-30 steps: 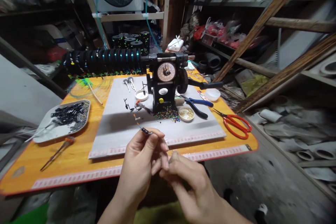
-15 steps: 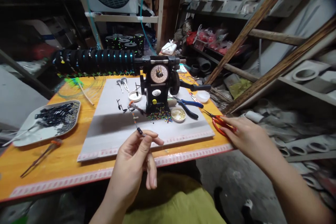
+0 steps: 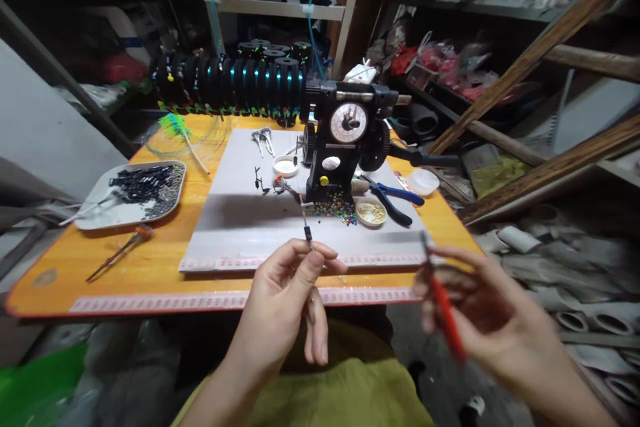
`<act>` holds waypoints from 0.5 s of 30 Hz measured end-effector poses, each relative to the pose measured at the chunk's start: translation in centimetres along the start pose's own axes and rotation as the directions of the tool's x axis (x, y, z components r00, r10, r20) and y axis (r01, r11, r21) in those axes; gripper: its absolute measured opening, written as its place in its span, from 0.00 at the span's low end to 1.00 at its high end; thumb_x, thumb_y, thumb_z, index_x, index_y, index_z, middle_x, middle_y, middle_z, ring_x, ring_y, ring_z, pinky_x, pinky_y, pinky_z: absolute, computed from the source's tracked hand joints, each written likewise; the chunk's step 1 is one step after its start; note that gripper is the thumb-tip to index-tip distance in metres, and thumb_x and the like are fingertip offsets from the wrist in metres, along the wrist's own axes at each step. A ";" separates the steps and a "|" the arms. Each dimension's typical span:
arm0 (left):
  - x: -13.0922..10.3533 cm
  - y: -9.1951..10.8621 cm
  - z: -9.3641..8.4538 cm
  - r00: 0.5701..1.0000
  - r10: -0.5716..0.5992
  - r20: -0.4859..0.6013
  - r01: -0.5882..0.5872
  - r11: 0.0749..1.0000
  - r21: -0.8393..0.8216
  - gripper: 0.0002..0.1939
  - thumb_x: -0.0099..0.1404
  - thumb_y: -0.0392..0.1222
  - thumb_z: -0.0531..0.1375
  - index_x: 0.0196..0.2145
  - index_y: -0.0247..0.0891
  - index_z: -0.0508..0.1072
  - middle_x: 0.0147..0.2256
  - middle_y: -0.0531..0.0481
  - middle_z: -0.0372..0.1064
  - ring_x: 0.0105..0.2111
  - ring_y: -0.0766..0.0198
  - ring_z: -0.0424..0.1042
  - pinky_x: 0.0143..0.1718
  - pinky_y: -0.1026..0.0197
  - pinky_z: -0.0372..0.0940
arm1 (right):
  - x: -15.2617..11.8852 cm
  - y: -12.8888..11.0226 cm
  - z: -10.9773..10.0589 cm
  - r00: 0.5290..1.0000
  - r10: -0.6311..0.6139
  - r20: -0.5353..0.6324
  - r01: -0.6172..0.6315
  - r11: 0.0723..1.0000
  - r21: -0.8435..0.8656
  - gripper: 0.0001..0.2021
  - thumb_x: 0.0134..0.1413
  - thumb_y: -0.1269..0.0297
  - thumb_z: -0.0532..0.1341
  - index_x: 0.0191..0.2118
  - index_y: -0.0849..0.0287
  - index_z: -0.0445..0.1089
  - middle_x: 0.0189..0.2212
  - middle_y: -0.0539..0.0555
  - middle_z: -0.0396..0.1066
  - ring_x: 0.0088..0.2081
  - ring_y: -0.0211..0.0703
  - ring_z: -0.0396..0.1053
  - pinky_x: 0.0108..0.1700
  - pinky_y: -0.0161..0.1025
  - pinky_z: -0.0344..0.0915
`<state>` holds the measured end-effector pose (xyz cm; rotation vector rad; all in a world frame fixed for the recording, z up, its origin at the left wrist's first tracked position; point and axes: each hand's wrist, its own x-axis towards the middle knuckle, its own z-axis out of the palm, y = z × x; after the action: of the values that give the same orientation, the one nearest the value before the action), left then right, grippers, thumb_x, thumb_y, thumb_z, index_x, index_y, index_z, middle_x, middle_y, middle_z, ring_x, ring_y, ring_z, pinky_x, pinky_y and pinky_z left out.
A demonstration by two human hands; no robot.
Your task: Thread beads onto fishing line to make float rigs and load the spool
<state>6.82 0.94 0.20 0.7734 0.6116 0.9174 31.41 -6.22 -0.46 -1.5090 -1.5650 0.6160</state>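
Between its thumb and index finger, my left hand (image 3: pixel 287 307) pinches the lower end of a small black-and-orange rigged piece (image 3: pixel 307 232), which points upward over the board's front edge. My right hand (image 3: pixel 485 313), blurred by motion, holds red-handled scissors (image 3: pixel 445 313) with the dark tip pointing up. Behind my hands lies a grey-white board (image 3: pixel 225 227). On it are small coloured beads (image 3: pixel 345 209), a round dish of gold bits (image 3: pixel 371 213) and blue-and-black pliers (image 3: pixel 395 198).
A black machine (image 3: pixel 334 160) with a dial stands on the board, a long row of black spools (image 3: pixel 230 83) extending left. A white tray (image 3: pixel 95 217) of black parts sits at left. A wooden ladder (image 3: pixel 530 73) leans at right.
My right hand has lifted the red scissors off the table's right side and brought them closer to my left hand. The view has shifted, so the table sits differently in frame.
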 end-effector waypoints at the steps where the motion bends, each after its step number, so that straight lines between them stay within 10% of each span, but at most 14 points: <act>1: 0.0 -0.1 0.0 1.000 0.001 0.013 -0.001 1.000 -0.007 0.10 0.69 0.48 0.58 0.36 0.39 0.71 0.39 0.54 0.76 0.10 0.75 0.69 0.07 0.77 0.58 | -0.5 -0.9 1.2 0.992 -0.041 0.117 0.039 0.999 0.021 0.22 0.59 0.68 0.60 0.59 0.46 0.62 0.35 0.54 0.76 0.29 0.42 0.76 0.33 0.37 0.74; 5: -0.2 0.0 -0.2 0.999 0.017 0.052 -0.015 0.999 -0.040 0.08 0.69 0.47 0.58 0.37 0.41 0.72 0.39 0.55 0.77 0.10 0.76 0.69 0.07 0.79 0.57 | -0.6 -3.6 4.2 0.903 -0.189 0.386 0.205 0.979 0.001 0.24 0.48 0.68 0.71 0.53 0.47 0.71 0.33 0.51 0.75 0.30 0.39 0.73 0.33 0.31 0.72; 9: -0.5 0.2 -0.4 0.998 0.002 0.065 0.001 0.999 -0.042 0.08 0.69 0.47 0.58 0.37 0.42 0.72 0.39 0.55 0.77 0.10 0.76 0.69 0.07 0.79 0.57 | 0.6 -4.3 5.0 0.866 -0.293 0.404 0.300 0.953 0.049 0.24 0.44 0.51 0.73 0.48 0.53 0.75 0.24 0.49 0.70 0.25 0.37 0.68 0.25 0.30 0.65; 15: -0.6 0.1 -0.7 0.997 0.004 0.076 -0.001 0.999 -0.034 0.08 0.71 0.46 0.56 0.38 0.42 0.73 0.41 0.55 0.76 0.11 0.77 0.70 0.08 0.80 0.57 | 2.1 -5.2 5.2 0.836 -0.316 0.449 0.308 0.947 0.093 0.14 0.56 0.57 0.67 0.47 0.53 0.76 0.27 0.51 0.76 0.27 0.39 0.72 0.28 0.32 0.65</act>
<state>5.98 0.71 -0.08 0.7750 0.5268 0.8945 24.45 -3.89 1.65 -1.0977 -2.1089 0.8321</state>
